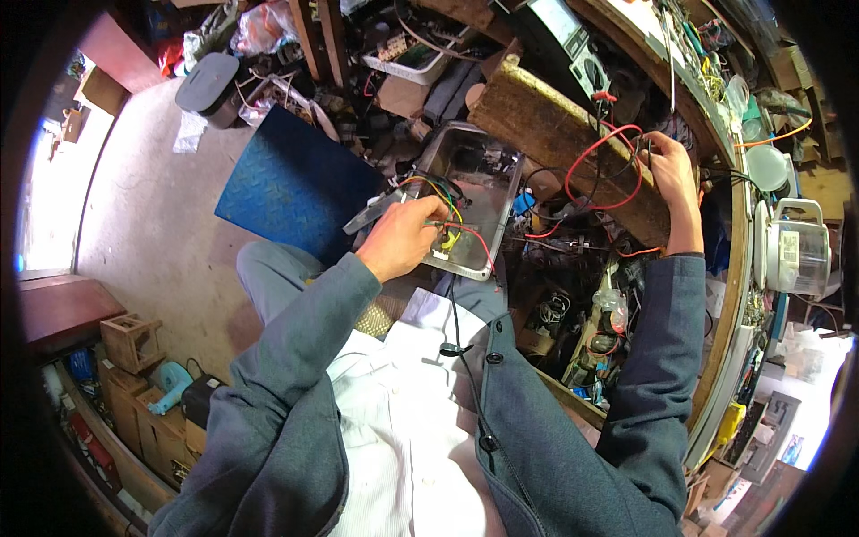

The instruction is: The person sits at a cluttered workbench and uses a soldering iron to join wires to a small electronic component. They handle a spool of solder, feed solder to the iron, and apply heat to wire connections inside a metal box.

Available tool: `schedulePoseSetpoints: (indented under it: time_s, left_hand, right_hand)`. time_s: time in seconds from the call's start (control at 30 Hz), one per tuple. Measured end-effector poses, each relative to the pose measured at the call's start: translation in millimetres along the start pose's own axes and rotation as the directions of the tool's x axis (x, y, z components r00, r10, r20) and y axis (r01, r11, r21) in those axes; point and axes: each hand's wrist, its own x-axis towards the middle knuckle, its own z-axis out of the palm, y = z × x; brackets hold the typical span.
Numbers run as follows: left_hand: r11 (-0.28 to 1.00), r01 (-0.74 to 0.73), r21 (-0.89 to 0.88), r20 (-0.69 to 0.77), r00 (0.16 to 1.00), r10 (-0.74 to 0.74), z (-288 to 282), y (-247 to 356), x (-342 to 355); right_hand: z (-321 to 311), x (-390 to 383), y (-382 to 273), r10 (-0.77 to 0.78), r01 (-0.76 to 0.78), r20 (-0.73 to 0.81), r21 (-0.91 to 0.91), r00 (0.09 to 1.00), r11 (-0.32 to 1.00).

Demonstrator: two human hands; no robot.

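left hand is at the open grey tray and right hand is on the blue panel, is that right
No: the head view shows the right hand beside the looped red lead, away from the blue panel. The left hand is at the open grey tray.

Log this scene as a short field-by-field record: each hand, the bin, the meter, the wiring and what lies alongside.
Left hand: over the bin's near-left side, fingertips at thin coloured wires; exact grip partly hidden
Right hand: raised, pinching a slim dark item too small to identify
Bin: grey, rectangular, open-topped, in front of the person
Meter: grey, rectangular, with a dial, beyond the right hand
Wiring: looped red cable between the meter and the bin
Alongside: blue textured mat, left of the bin
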Motion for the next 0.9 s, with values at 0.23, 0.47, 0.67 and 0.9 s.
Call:
schedulePoseSetpoints:
  time_s: [0.23,0.47,0.67,0.9]
  left_hand:
    - [0.998,0.036,-0.050,0.004,0.999,-0.036,-1.7,-4.6,-3.2]
    - [0.998,0.061,-0.002,0.043,0.997,-0.060,-4.0,2.6,-3.6]
    - [0.997,0.068,0.032,0.022,0.997,-0.069,-2.9,11.1,-7.4]
    - [0.998,0.027,0.055,-0.027,0.999,-0.025,0.5,10.8,-12.2]
  right_hand:
    - [2.7,-2.7,-6.2,-0.026,0.026,-0.019,-0.014,0.999,1.000]
    - [-1.3,-3.8,-8.1,-0.012,0.012,0.000,0.000,1.000,1.000]
    - [-3.6,-4.9,-7.4,-0.036,0.035,-0.008,-0.004,0.999,0.999]
    - [-2.7,-2.8,-4.1,-0.015,0.015,0.002,-0.014,1.000,1.000]
